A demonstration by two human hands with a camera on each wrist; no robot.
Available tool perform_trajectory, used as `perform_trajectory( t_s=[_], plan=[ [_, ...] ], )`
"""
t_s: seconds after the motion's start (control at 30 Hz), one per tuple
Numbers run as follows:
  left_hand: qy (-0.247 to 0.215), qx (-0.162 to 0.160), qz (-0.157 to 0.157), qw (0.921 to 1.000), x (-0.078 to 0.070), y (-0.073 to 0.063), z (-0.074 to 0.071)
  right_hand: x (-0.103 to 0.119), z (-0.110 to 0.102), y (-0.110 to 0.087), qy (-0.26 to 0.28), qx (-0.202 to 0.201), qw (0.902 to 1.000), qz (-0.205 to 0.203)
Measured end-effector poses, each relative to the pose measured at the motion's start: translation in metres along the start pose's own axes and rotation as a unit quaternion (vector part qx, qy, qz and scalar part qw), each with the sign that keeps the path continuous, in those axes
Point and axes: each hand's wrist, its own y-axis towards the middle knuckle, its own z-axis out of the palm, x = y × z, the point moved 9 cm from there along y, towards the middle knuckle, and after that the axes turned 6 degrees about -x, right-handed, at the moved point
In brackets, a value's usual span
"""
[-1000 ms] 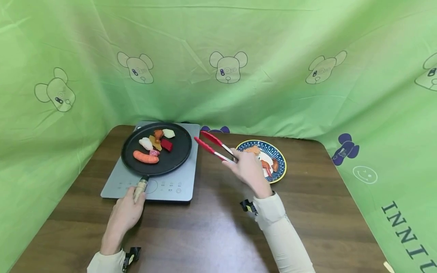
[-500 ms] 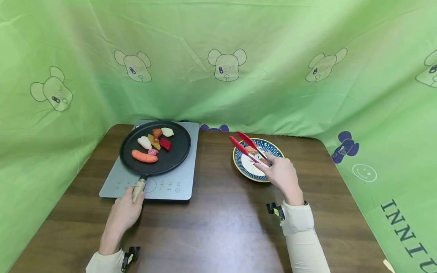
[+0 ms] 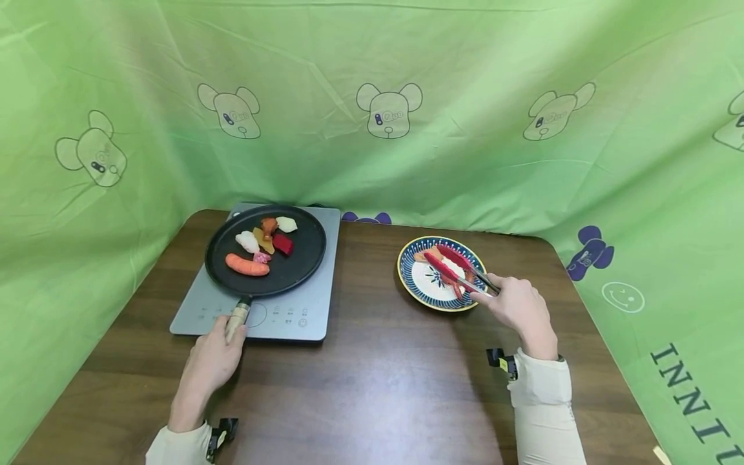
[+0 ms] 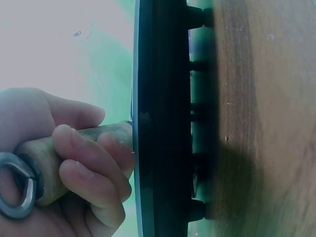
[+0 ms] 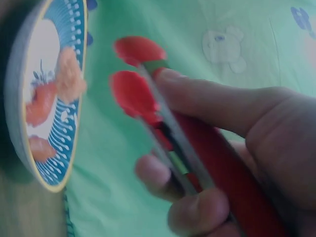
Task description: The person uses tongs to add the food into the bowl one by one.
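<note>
My left hand grips the handle of a round black frying pan. A metal ring hangs at the handle's end. In the pan lie a sausage, a red piece, a white piece and several others. My right hand holds tongs with red tips, which stand a little apart. In the head view they overlap a blue-rimmed plate. The right wrist view shows a tan piece and reddish pieces on it, with nothing between the tips.
The pan sits on a flat grey induction cooktop at the table's left. Brown wooden table surface lies between cooktop and plate. A green printed curtain hangs behind and at both sides.
My right hand has moved right with the tongs, from beside the cooktop to the plate's right side, and the tips now overlap the food. The left hand and pan stay put.
</note>
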Motion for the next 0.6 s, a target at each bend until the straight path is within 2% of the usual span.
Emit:
perform_trajectory(
  t_s=[0.17,0.4,0.6],
  plan=[
    [0.0,0.0,-0.001,1.0,0.0,-0.001,-0.001,-0.003,0.002,-0.003,-0.021,0.032,0.9992,-0.006],
    [-0.005,0.0,0.001,1.0,-0.001,-0.001,-0.001,-0.012,0.007,-0.005,-0.047,0.056,0.997,0.024],
    [-0.004,0.0,-0.005,1.0,-0.001,-0.002,-0.001,-0.017,0.013,-0.005,-0.052,0.079,0.9953,0.023]
  ],
)
